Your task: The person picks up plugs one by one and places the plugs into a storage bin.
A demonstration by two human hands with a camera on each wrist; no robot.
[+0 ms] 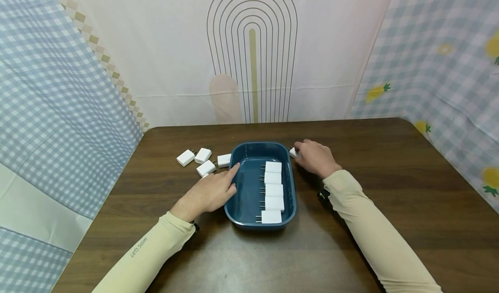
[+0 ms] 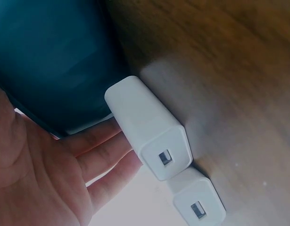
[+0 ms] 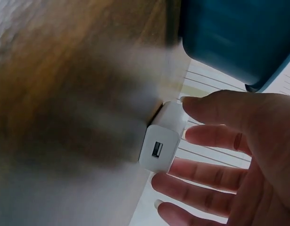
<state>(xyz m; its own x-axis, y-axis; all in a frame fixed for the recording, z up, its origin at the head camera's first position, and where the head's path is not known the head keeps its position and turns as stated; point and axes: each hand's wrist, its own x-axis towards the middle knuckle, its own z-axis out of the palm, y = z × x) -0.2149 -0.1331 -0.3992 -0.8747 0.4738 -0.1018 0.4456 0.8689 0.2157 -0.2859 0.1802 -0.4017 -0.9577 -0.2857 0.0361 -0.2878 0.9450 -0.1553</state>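
Blue bin, one, on the wooden table.
Column of five white chargers, inside the bin along its right side, prongs leftward.
Loose white chargers, left of the bin, one partly hidden by your left hand.
Left hand: grasping nothing, index finger extended over the bin's left rim.
Your right hand: right of the bin, thumb and fingers about a single charger; whether gripped, cannot tell.

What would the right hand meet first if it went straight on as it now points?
The right hand would first meet the charger at its front. Past that, the bin looks near its line, though depth leaves contact unclear.
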